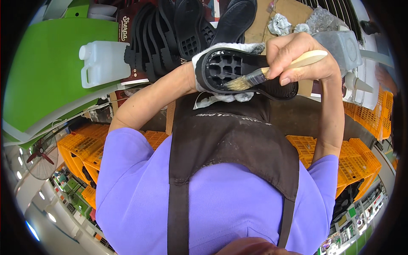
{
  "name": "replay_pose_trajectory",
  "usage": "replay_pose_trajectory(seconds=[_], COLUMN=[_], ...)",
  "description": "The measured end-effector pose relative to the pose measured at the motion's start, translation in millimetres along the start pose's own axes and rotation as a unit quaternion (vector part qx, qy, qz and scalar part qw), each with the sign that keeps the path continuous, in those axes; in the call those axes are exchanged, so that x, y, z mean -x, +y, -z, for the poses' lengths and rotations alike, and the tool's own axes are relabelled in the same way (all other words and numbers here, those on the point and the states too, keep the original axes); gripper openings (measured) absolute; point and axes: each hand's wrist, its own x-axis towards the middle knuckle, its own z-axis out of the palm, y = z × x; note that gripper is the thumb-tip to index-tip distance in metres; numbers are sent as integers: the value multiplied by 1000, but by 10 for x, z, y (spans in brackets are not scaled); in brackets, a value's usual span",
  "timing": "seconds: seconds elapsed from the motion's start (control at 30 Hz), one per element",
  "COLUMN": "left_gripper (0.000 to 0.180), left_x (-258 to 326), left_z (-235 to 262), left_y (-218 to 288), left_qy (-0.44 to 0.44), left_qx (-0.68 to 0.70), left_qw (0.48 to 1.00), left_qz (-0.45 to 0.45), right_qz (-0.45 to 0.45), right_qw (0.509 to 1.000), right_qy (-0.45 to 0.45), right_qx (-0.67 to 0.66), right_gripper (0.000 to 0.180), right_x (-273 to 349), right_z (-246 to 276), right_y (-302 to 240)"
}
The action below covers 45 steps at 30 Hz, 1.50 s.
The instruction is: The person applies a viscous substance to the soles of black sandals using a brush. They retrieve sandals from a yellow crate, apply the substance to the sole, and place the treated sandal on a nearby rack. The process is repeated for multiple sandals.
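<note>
My left hand (238, 97) wears a white glove and grips a black shoe sole (250, 63) from beneath, tilted up in front of my chest. The sole's wide end, on the left, has a grid of hollow cells with whitish wet-looking smears along its edge. In my right hand (297, 57), which is bare, the pale handle of a flat paintbrush (257, 77) is pinched between thumb and fingers. Its light bristles touch the sole beside the grid. The glove hides most of my left fingers; some show below the sole.
Several black soles (189, 27) lie on the bench beyond my hands. A white jug (106, 63) stands left on a green surface (51, 72). At right are a translucent container (340, 49) and crumpled wrapping (279, 24). Orange crates (346, 161) stand on both sides, with a fan (41, 156) at far left.
</note>
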Motion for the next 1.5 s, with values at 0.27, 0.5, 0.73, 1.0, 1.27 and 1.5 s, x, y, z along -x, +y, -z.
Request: replay_pose_trajectory(seconds=[0.27,0.5,0.73,1.0,1.27,1.5], left_gripper=[37,63,59,46,48,45], left_x=[-59,-124,-104,-64,-118,-65], left_z=[0,-78,-147,-183,-148,22], left_y=[74,52,26,-59,-230,-131], left_qy=[45,-60,-107,0,18,-21], left_qx=[101,21,43,111,-87,-70], left_qw=[994,997,993,989,984,981], left_qz=[-5,-48,-3,-94,-153,-177], right_qz=[-117,78,32,-55,-75,-10], right_qw=[984,942,925,869,800,905], right_qy=[81,196,258,358,465,361], right_qx=[108,262,277,335,370,224], right_gripper=[20,32,29,20,14,14], right_x=[496,545,466,723,433,347], right_z=[105,-284,-370,-236,-491,-593], right_y=[-110,-227,-4,73,109,-99])
